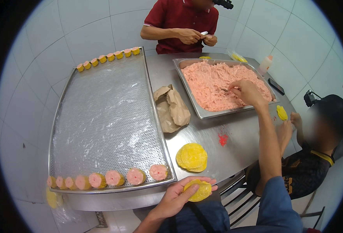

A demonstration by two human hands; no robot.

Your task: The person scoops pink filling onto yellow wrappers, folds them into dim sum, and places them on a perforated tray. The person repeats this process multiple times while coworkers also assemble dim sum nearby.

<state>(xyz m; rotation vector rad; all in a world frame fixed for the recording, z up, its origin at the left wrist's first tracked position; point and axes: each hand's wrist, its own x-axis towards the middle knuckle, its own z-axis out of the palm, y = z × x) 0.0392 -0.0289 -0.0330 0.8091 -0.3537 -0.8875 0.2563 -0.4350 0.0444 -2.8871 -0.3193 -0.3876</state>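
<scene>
One steel table (pixel 237 151) fronts tiled walls (pixel 88 27), left hand (pixel 179 196) loosely cradling wrapper (pixel 202 190), right hand (pixel 246 91) pinching utensil (pixel 225 90).

Tiled walls (pixel 39 42), a steel table (pixel 239 151) and a pan (pixel 218 113) of pink paste (pixel 210 85) show a food-preparation kitchen.

Left hand (pixel 177 194) is palm up near the lap, fingers extended rightward, thumb folded over the palm. Right arm (pixel 271 147) stretches far forward, its hand (pixel 244 91) palm down, fingers pinched.
</scene>
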